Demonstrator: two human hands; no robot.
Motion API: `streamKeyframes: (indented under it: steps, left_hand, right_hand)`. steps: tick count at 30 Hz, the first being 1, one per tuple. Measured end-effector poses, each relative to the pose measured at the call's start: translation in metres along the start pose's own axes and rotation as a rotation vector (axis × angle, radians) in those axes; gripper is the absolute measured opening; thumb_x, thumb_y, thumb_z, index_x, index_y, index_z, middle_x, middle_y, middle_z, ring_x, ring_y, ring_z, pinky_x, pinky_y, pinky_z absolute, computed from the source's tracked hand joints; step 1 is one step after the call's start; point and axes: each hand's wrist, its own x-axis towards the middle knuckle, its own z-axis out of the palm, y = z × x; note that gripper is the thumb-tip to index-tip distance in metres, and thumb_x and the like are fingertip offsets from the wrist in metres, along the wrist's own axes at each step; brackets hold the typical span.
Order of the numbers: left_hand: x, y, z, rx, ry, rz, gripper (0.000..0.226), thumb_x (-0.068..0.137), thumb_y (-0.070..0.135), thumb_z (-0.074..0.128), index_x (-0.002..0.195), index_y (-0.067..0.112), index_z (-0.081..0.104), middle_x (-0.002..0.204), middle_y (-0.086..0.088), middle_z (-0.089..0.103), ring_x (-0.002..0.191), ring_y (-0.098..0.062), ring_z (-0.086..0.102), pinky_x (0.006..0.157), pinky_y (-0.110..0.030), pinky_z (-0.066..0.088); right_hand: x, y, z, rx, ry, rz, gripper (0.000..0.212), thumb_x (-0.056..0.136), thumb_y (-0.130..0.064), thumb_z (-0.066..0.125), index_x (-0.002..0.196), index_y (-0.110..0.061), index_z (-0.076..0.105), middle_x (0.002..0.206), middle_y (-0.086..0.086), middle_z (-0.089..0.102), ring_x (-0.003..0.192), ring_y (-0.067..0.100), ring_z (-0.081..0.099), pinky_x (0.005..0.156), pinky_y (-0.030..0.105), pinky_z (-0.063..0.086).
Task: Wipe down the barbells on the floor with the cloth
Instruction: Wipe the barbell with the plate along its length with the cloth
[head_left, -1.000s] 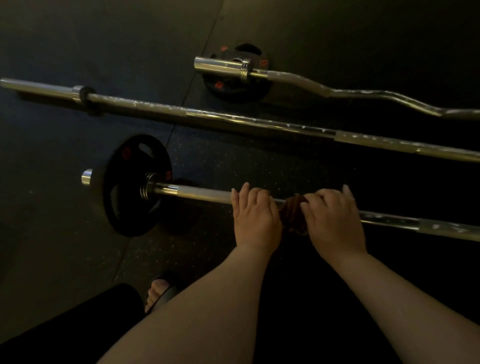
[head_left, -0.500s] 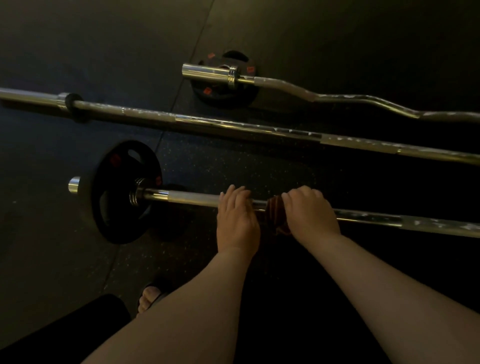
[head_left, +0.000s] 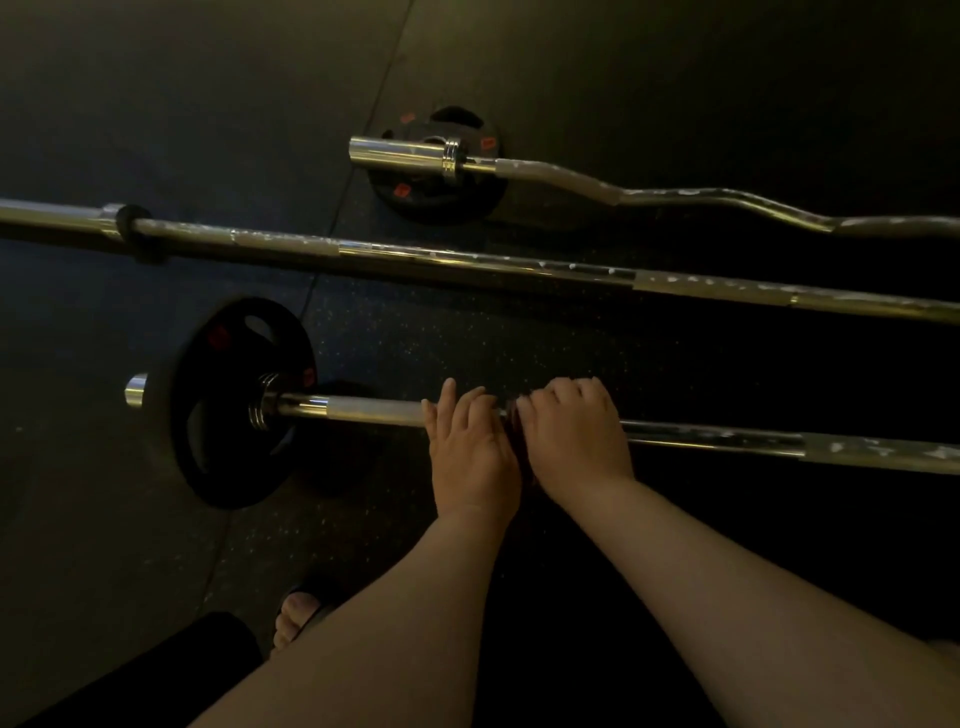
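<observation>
Three barbells lie on the dark floor. The nearest barbell (head_left: 363, 410) carries a black plate (head_left: 218, 415) at its left end, and white smears show on its shaft to the right. My left hand (head_left: 470, 447) rests on this bar with its fingers laid over it. Right beside it, my right hand (head_left: 571, 436) curls over the bar and grips a dark brown cloth (head_left: 511, 431), of which only a sliver shows between the hands. Farther back lie the long straight barbell (head_left: 467, 257) and the curl bar (head_left: 675, 195), both speckled white.
A small black plate (head_left: 410, 197) lies flat under the curl bar's left sleeve. My foot (head_left: 296, 618) in a sandal stands at the lower left, beside a dark trouser leg. A seam in the floor mats (head_left: 363, 135) runs diagonally past the plates.
Both hands have slid a little to the left along the nearest bar, toward the plate. The right hand has closed up to the left one, so less of the cloth shows.
</observation>
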Motion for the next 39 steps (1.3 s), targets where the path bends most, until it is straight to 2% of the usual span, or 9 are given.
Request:
streamKeyframes:
  steps: [5, 9, 12, 15, 20, 26, 31, 35, 39]
  left_hand:
    - [-0.004, 0.005, -0.003, -0.006, -0.002, -0.021, 0.058, 0.090, 0.038, 0.022, 0.139, 0.022, 0.050, 0.156, 0.005, 0.038, 0.155, -0.017, -0.002, 0.122, -0.040, -0.015]
    - [-0.004, 0.003, -0.003, -0.015, -0.006, -0.021, 0.057, 0.090, 0.037, 0.023, 0.139, 0.023, 0.049, 0.155, 0.005, 0.039, 0.155, -0.017, -0.002, 0.120, -0.039, -0.016]
    - [-0.003, 0.003, -0.002, -0.101, 0.007, -0.027, 0.045, 0.098, 0.032, 0.029, 0.135, 0.024, 0.052, 0.152, 0.006, 0.043, 0.155, -0.016, 0.002, 0.121, -0.038, -0.015]
    - [-0.002, 0.003, 0.000, -0.085, 0.020, -0.010, 0.043, 0.100, 0.031, 0.030, 0.138, 0.024, 0.051, 0.154, 0.006, 0.041, 0.155, -0.017, 0.000, 0.122, -0.040, -0.014]
    - [-0.007, 0.007, 0.003, 0.026, -0.015, 0.032, 0.048, 0.101, 0.034, 0.033, 0.147, 0.023, 0.041, 0.162, 0.005, 0.028, 0.154, -0.017, -0.007, 0.121, -0.040, -0.016]
    - [-0.009, 0.004, 0.007, -0.023, 0.006, 0.054, 0.044, 0.105, 0.029, 0.030, 0.147, 0.024, 0.042, 0.162, 0.006, 0.029, 0.155, -0.015, -0.006, 0.120, -0.037, -0.018]
    - [-0.008, 0.012, 0.011, -0.007, 0.033, -0.008, 0.051, 0.100, 0.034, 0.026, 0.147, 0.023, 0.043, 0.161, 0.005, 0.030, 0.155, -0.016, -0.006, 0.122, -0.039, -0.015]
    - [-0.007, 0.010, 0.012, -0.037, 0.031, -0.041, 0.047, 0.101, 0.031, 0.028, 0.144, 0.022, 0.046, 0.160, 0.005, 0.032, 0.155, -0.015, -0.005, 0.124, -0.043, -0.011]
    - [-0.008, 0.007, 0.014, -0.045, 0.035, 0.002, 0.045, 0.101, 0.031, 0.031, 0.143, 0.024, 0.045, 0.160, 0.005, 0.032, 0.154, -0.015, -0.006, 0.121, -0.040, -0.015]
  right_hand:
    - [-0.040, 0.009, 0.031, 0.125, 0.126, -0.033, 0.069, 0.096, -0.033, 0.057, 0.156, -0.018, 0.029, 0.153, 0.008, 0.038, 0.149, 0.036, 0.024, 0.125, 0.053, 0.015]
    - [-0.014, 0.022, 0.015, 0.175, 0.169, -0.059, 0.034, 0.103, -0.044, 0.036, 0.122, -0.028, 0.059, 0.115, -0.003, 0.062, 0.108, 0.019, 0.056, 0.103, 0.041, 0.044]
    - [-0.013, 0.047, 0.011, 0.253, 0.279, 0.174, 0.036, 0.103, -0.042, 0.033, 0.094, -0.029, 0.065, 0.096, -0.007, 0.063, 0.099, 0.016, 0.061, 0.118, 0.045, 0.031]
    - [-0.024, 0.036, 0.014, 0.162, 0.275, 0.280, 0.033, 0.102, -0.035, 0.035, 0.107, -0.025, 0.066, 0.110, -0.001, 0.062, 0.114, 0.022, 0.055, 0.122, 0.049, 0.023]
    - [-0.027, 0.015, 0.016, 0.109, 0.124, -0.037, 0.051, 0.102, -0.042, 0.026, 0.146, -0.024, 0.045, 0.141, 0.000, 0.052, 0.140, 0.028, 0.038, 0.124, 0.053, 0.017]
    - [-0.034, 0.058, 0.018, 0.214, 0.307, 0.207, 0.037, 0.105, -0.044, 0.032, 0.113, -0.029, 0.064, 0.114, -0.008, 0.063, 0.115, 0.017, 0.055, 0.119, 0.046, 0.029]
    - [-0.034, 0.012, 0.020, 0.203, 0.204, 0.111, 0.046, 0.102, -0.045, 0.032, 0.137, -0.027, 0.055, 0.137, -0.003, 0.056, 0.142, 0.030, 0.036, 0.124, 0.054, 0.017]
    - [-0.037, 0.042, 0.019, 0.199, 0.199, 0.000, 0.045, 0.101, -0.041, 0.040, 0.140, -0.026, 0.054, 0.135, -0.003, 0.059, 0.136, 0.026, 0.043, 0.118, 0.046, 0.033]
    - [-0.047, 0.043, 0.021, 0.260, 0.249, 0.337, 0.041, 0.102, -0.031, 0.042, 0.140, -0.023, 0.055, 0.142, -0.003, 0.056, 0.148, 0.027, 0.030, 0.126, 0.049, 0.017]
